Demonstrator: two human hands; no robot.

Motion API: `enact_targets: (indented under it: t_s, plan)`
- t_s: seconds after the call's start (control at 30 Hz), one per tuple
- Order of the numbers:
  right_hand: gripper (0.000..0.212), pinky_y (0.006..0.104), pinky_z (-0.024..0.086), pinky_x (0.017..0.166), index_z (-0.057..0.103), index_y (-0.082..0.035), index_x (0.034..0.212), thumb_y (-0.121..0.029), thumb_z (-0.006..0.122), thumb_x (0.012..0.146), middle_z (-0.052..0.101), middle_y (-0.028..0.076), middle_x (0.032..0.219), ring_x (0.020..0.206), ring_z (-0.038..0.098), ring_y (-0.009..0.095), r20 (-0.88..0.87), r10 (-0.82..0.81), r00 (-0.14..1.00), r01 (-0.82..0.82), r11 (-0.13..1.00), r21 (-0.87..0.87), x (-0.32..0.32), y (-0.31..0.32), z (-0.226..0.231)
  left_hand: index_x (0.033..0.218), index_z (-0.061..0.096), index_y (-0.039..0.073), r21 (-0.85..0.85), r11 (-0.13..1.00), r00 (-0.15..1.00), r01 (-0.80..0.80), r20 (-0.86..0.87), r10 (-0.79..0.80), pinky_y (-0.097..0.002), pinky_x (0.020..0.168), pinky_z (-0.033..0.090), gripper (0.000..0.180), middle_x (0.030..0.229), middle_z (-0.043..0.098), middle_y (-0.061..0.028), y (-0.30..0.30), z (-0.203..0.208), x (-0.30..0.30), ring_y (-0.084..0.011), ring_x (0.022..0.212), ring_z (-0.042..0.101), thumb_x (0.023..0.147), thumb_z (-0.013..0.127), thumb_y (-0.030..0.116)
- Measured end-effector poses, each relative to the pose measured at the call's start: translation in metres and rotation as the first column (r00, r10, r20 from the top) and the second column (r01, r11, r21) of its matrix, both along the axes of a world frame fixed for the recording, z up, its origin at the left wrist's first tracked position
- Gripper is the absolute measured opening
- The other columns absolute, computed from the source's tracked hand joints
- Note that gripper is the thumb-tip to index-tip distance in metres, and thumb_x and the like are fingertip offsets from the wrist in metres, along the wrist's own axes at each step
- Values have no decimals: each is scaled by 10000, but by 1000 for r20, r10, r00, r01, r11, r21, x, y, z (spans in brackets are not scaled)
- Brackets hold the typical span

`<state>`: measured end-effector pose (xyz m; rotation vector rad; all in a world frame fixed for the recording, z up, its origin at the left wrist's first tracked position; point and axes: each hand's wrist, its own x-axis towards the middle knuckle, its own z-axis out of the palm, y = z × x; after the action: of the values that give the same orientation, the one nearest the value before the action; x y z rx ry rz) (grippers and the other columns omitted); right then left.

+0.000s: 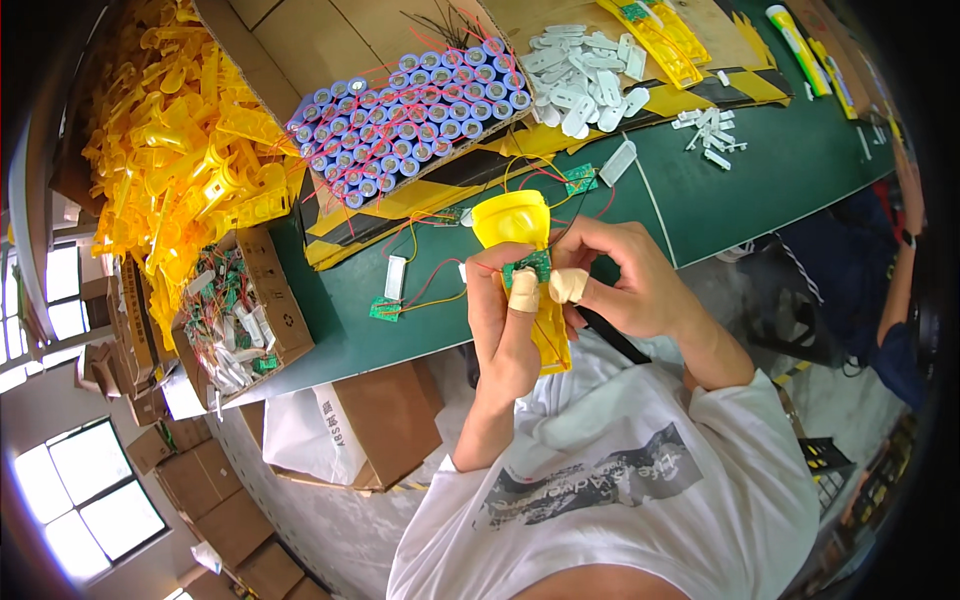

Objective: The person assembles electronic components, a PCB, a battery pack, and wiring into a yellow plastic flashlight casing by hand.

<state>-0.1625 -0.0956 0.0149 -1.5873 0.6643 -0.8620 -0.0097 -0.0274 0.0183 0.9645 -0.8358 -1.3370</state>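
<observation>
Over the table's near edge, my left hand (503, 345) is closed round the left side of a yellow plastic housing (510, 215), its thumb on a small green circuit board (533, 263) lying on the housing. My right hand (640, 282) grips the same housing from the right, its bent thumb at the board's edge and some fingers hidden behind. Both thumbs have beige coverings. Thin wires run from the board area. Just beyond the hands lie another wired green board (580, 180) and a white plastic piece (619, 163); a further wired board (385, 309) sits to the left.
A carton of blue cylindrical cells (420, 110) stands at the back, beside piled yellow housings (190, 150). A box of wired boards (235, 320) is at left. White plastic pieces (590, 85) lie beyond. Another person's arm (900, 270) shows at far right.
</observation>
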Motion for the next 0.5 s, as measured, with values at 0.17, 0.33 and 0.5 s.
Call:
enact_targets:
  t_s: [0.17,0.33,0.5]
  plan:
    - [212,274,507,628,656,10,1052,-162,660,929,698,45,868,713,615,67,61,-167,984,129,905,405,-6,22,16,1213,479,45,-118,968,879,-221,407,250,-331,936,383,328,1134,500,-100,0,-6,-19,-192,1062,484,989,526,279]
    - [315,314,529,819,634,15,1188,-123,650,906,716,122,1074,931,665,153,117,-246,962,236,967,91,6,28,-17,1231,434,17,-156,953,814,-261,496,304,-379,956,420,413,1087,501,-114,-2,-19,-15,-233,1062,511,998,486,354]
    - [284,268,501,842,614,63,1189,-88,567,953,694,102,1043,931,627,112,200,-252,947,216,959,186,11,33,-7,1357,442,62,-168,977,741,-130,638,209,-425,921,497,427,1217,560,-170,-2,10,-26,-257,1051,576,1001,495,291]
